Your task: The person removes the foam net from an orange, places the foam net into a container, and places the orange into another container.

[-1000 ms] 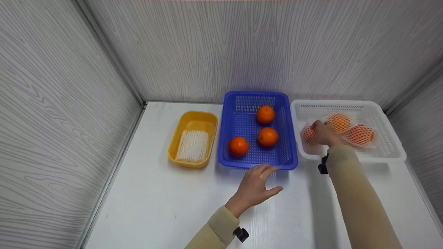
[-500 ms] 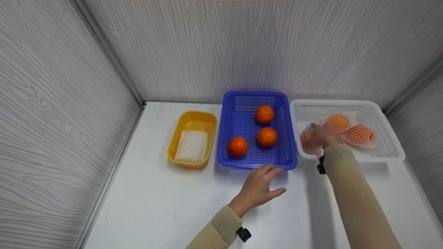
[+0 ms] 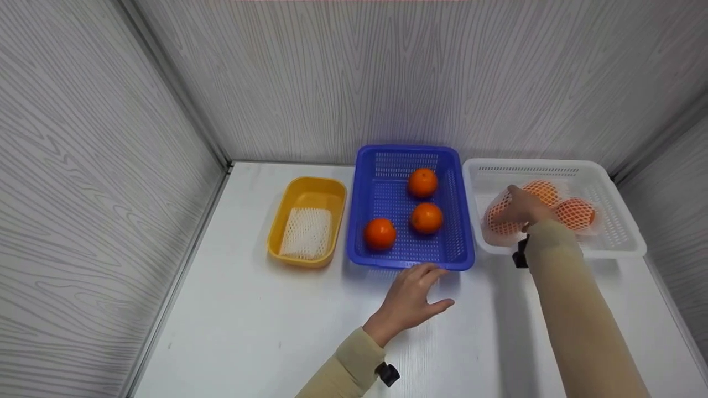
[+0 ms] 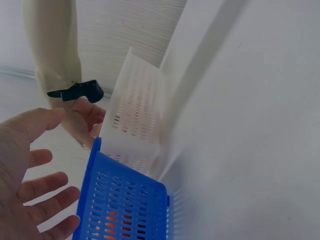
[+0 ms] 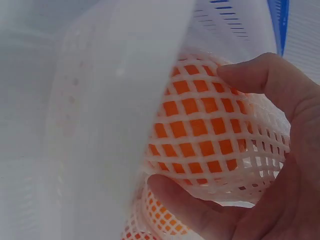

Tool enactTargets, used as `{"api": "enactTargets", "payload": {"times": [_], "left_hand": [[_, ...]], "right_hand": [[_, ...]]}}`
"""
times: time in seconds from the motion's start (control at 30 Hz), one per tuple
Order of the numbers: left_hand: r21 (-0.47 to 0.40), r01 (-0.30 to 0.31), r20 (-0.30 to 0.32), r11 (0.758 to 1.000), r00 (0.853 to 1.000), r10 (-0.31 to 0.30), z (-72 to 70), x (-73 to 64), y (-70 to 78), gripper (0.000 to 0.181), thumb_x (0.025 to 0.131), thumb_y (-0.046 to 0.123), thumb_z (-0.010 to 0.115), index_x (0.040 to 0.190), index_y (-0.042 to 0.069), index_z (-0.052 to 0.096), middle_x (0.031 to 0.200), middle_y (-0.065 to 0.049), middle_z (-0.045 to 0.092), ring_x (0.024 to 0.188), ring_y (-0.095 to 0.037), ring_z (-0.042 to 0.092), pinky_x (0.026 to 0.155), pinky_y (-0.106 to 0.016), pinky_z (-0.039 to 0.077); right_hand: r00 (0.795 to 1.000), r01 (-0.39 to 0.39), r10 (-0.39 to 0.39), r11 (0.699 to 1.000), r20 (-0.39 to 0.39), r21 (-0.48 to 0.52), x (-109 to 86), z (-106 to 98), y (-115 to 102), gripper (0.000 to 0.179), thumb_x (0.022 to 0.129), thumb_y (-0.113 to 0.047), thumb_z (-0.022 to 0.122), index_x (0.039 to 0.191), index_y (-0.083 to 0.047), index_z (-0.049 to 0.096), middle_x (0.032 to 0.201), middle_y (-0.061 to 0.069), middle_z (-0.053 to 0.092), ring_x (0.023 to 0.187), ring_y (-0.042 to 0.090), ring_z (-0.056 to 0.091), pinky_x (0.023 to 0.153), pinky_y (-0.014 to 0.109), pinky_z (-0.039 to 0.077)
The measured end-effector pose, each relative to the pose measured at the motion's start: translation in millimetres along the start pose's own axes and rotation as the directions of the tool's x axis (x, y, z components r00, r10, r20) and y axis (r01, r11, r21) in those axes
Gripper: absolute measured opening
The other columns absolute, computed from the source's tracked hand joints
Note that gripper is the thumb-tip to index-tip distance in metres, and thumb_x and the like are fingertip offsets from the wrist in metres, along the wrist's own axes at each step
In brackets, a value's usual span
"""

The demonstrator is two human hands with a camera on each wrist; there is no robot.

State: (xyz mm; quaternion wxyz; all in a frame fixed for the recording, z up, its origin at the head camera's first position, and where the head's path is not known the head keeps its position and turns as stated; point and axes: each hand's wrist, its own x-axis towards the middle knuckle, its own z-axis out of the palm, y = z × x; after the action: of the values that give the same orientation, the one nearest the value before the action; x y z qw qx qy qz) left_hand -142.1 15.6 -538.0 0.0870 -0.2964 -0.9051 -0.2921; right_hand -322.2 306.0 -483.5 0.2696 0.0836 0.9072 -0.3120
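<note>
In the head view my right hand (image 3: 526, 208) reaches into the white basket (image 3: 558, 254). It holds an orange in a white foam net (image 3: 500, 222) at the basket's left end. Up close in the right wrist view, the thumb and a finger lie on either side of the netted orange (image 5: 197, 127), and the net's loose end extends toward the palm. Two more netted oranges lie to its right, one farther back (image 3: 543, 191) and one at the far side (image 3: 576, 214). My left hand (image 3: 410, 297), fingers spread and holding nothing, is at the front rim of the blue basket (image 3: 409, 265).
Three bare oranges (image 3: 426, 218) sit in the blue basket, which stands left of the white one. Farther left, a yellow tray (image 3: 318, 189) contains white foam nets (image 3: 307, 232). Grey wood-grain walls enclose the white table (image 3: 232, 320) at the back and sides.
My right hand and the netted orange have shifted slightly right inside the white basket, and the wrist has turned a little. The left hand has barely moved.
</note>
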Motion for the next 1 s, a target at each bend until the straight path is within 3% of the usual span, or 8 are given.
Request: {"api": "enactTargets", "payload": {"times": [0.17,0.33,0.43,0.57,0.7,0.8,1.0], "left_hand": [[-0.028,-0.005,-0.001,1.0,1.0,0.005,-0.8,-0.1,2.7,0.051,0.086,0.046,0.073,0.128,0.018,0.063,0.119,0.004,0.061,0.108,-0.011,0.057,0.095,-0.028,0.046],[-0.04,-0.021,-0.012,0.999,1.0,0.021,-0.2,-1.1,3.9,0.051,0.087,0.046,0.072,0.128,0.018,0.062,0.119,0.004,0.061,0.108,-0.01,0.057,0.095,-0.027,0.045],[-0.046,-0.023,-0.022,0.999,1.0,0.022,0.1,-2.4,3.6,0.051,0.087,0.046,0.073,0.128,0.017,0.063,0.118,0.004,0.061,0.109,-0.01,0.057,0.095,-0.028,0.045],[-0.083,-0.023,-0.032,0.996,0.999,0.021,0.1,-5.3,1.8,0.051,0.087,0.044,0.073,0.128,0.017,0.063,0.119,0.004,0.061,0.108,-0.01,0.057,0.095,-0.026,0.046],[-0.131,-0.017,-0.044,0.991,0.999,0.012,-0.9,-9.6,-1.9,0.05,0.088,0.041,0.073,0.129,0.016,0.061,0.121,0.004,0.061,0.11,-0.009,0.057,0.095,-0.022,0.045],[-0.155,0.005,-0.04,0.988,0.999,-0.011,-3.7,-14.5,-5.0,0.051,0.087,0.04,0.074,0.13,0.015,0.061,0.122,0.003,0.061,0.111,-0.009,0.057,0.096,-0.022,0.045],[-0.242,0.072,-0.011,0.968,0.997,-0.077,-12.4,-27.1,-12.7,0.054,0.088,0.037,0.074,0.134,0.014,0.057,0.127,0.003,0.059,0.114,-0.012,0.057,0.097,-0.025,0.046]], "right_hand": [[0.992,0.119,-0.12,0.993,-0.042,-0.024,-13.6,-15.7,-5.1,0.107,0.086,-0.031,0.075,0.156,-0.004,-0.002,0.151,0.035,0.02,0.119,0.049,0.047,0.084,0.052,0.052],[0.958,0.242,-0.246,0.969,-0.15,-0.045,-37.4,-18.0,-10.8,0.101,0.083,-0.026,0.078,0.153,0.003,0.012,0.142,0.037,0.035,0.108,0.046,0.054,0.078,0.051,0.054],[0.931,0.302,-0.306,0.952,-0.202,-0.047,-52.6,-12.3,-15.0,0.103,0.08,-0.025,0.081,0.152,0.007,0.014,0.143,0.037,0.033,0.118,0.051,0.048,0.093,0.059,0.046],[0.908,0.359,-0.35,0.933,-0.229,-0.003,-75.4,-0.8,-19.3,0.11,0.08,-0.023,0.082,0.153,0.008,0.006,0.153,0.035,0.017,0.137,0.052,0.023,0.108,0.065,0.022],[0.884,0.414,-0.399,0.91,-0.244,0.013,-98.1,14.3,-24.4,0.111,0.079,-0.019,0.082,0.153,0.008,0.003,0.155,0.034,0.013,0.139,0.052,0.019,0.108,0.066,0.02],[0.85,0.474,-0.46,0.88,-0.256,-0.008,-111.2,28.2,-28.0,0.108,0.078,-0.016,0.083,0.151,0.011,0.008,0.153,0.036,0.018,0.138,0.052,0.021,0.107,0.066,0.022],[0.768,0.611,-0.586,0.791,-0.259,0.022,-124.6,62.0,-29.7,0.101,0.073,-0.004,0.083,0.146,0.018,0.017,0.146,0.038,0.029,0.134,0.048,0.03,0.109,0.063,0.023]]}}
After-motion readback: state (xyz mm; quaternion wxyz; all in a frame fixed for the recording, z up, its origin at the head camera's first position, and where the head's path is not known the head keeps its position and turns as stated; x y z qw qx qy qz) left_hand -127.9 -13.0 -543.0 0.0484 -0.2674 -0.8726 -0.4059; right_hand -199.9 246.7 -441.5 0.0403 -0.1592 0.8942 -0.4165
